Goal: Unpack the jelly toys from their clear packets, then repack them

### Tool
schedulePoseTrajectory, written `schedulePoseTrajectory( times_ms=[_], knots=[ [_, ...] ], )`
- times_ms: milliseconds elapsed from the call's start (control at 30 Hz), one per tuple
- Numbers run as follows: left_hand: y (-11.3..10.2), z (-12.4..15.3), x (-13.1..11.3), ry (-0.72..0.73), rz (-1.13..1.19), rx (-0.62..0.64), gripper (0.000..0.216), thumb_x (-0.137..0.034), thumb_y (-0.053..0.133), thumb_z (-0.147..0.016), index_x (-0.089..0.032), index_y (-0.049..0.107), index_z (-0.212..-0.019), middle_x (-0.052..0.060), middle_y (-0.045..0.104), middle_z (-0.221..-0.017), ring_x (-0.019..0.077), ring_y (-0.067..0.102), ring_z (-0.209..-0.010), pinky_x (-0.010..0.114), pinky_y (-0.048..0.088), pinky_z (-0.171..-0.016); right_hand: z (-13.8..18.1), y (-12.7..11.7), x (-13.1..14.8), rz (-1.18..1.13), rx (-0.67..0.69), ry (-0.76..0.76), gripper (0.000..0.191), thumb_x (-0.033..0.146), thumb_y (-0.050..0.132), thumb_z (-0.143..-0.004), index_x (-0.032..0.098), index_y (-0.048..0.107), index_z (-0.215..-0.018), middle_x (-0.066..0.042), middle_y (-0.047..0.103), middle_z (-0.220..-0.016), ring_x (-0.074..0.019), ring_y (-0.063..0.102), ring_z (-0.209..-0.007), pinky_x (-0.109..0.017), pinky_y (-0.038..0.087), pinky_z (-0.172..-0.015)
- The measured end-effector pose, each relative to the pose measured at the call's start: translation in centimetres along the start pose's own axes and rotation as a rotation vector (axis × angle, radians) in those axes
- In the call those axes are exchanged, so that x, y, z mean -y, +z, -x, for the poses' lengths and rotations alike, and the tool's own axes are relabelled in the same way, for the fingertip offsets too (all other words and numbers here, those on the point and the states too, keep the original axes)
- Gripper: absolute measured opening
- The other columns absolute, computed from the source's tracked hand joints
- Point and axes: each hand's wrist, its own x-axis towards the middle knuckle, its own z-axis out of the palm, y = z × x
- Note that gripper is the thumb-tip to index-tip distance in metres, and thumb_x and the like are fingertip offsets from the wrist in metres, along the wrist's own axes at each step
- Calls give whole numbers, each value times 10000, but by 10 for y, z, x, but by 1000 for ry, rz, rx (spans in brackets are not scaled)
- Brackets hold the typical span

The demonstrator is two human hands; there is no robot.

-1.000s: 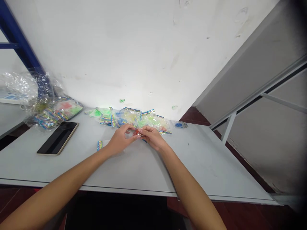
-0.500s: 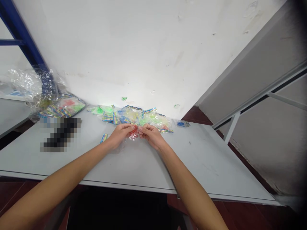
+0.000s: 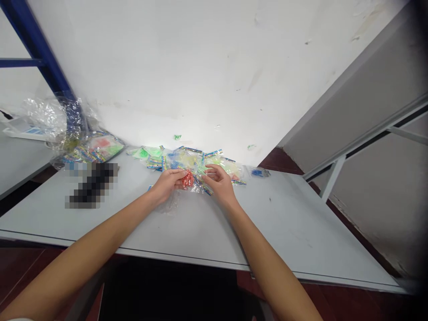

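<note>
A person's left hand is pinching a clear plastic packet at mid-bench, its fingers curling closely around the film just beside a small red bundle inside. The right hand is hovering at the packet's other side, its fingers spread moderately wide and curving toward the red bundle, with no clear grip showing. Behind both hands, a heap of colorful foil-strip packets with green, yellow and blue contents is lying along the far edge of the white bench, against a scuffed white wall. Toward the upper left of the frame, crumpled clear wrapping is bunching against a blue steel upright, with another filled packet lying beside it. A pixelated, blurred object is resting on the bench left of the hands.
</note>
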Motion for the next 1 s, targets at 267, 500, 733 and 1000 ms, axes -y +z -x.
schedulePoseTrajectory(
  times_ms=[267, 500, 733, 1000],
  knots=[
    [12, 8, 2, 2, -117, 32, 406, -516, 663, -791, -131, 722, -905, 100, 715, -854, 197, 667, -739, 296, 504, -642, 8, -1, 13, 353, 21, -286, 155, 415, 702, -809, 312, 776, -897, -51, 616, -1210, -246, 565, -1175, -415, 449, -1017],
    [13, 10, 4, 78, -204, 86, 458, -581, 603, -820, -140, 718, -860, 86, 696, -816, 187, 636, -741, 304, 498, -659, 11, 4, 6, 501, 84, -389, 141, 366, 683, -839, 315, 768, -940, -61, 644, -1192, -245, 596, -1138, -424, 472, -986],
    [14, 11, 0, 66, -230, 48, 425, -549, 599, -827, -136, 702, -832, 90, 694, -796, 193, 646, -716, 307, 518, -604, 13, 6, 8, 531, 90, -469, 127, 297, 664, -866, 322, 767, -937, -53, 669, -1134, -232, 609, -1102, -404, 494, -946],
    [12, 8, 4, 57, -255, 4, 421, -546, 591, -819, -135, 683, -796, 92, 668, -727, 195, 645, -652, 271, 510, -464, 18, 12, 10, 597, 140, -556, 138, 271, 647, -877, 319, 760, -941, -50, 666, -1150, -233, 595, -1082, -410, 511, -890]
  ],
)
